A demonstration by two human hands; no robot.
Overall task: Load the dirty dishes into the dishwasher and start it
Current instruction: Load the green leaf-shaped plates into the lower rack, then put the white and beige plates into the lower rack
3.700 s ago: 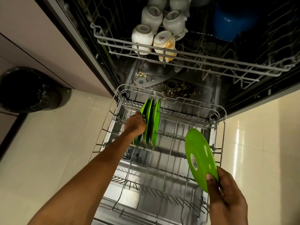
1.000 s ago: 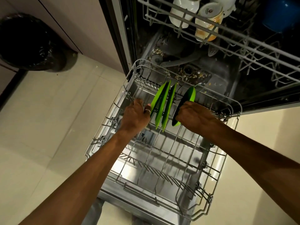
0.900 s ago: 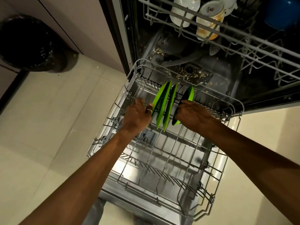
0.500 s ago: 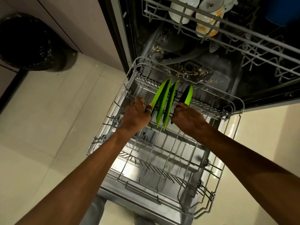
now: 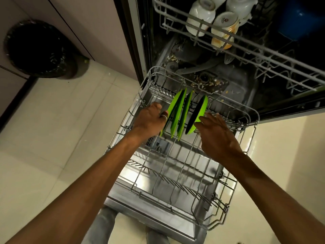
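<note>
Two hands over the pulled-out lower rack [image 5: 175, 191]. Left hand [image 5: 149, 120]: fingers curled on leftmost plate [image 5: 175, 104]. Right hand [image 5: 217, 134]: fingers straight, spread, tips at rightmost plate [image 5: 198, 111]. Four green plates [image 5: 186, 111] stand on edge, far row. Beyond: upturned cups [image 5: 200, 14], upper rack [image 5: 263, 55].

We get warm, fairly dim indoor light, brightest on the floor tiles [image 5: 52, 138], with a glare patch on the steel dishwasher door [image 5: 139, 162] under the rack. The dishwasher tub [image 5: 274, 99] and trash bin [image 5: 38, 50] sink to near black. Wide-angle distortion bends lines toward the edges, detail is soft and smeared overall, and only the green plates [image 5: 177, 111] read crisp.
</note>
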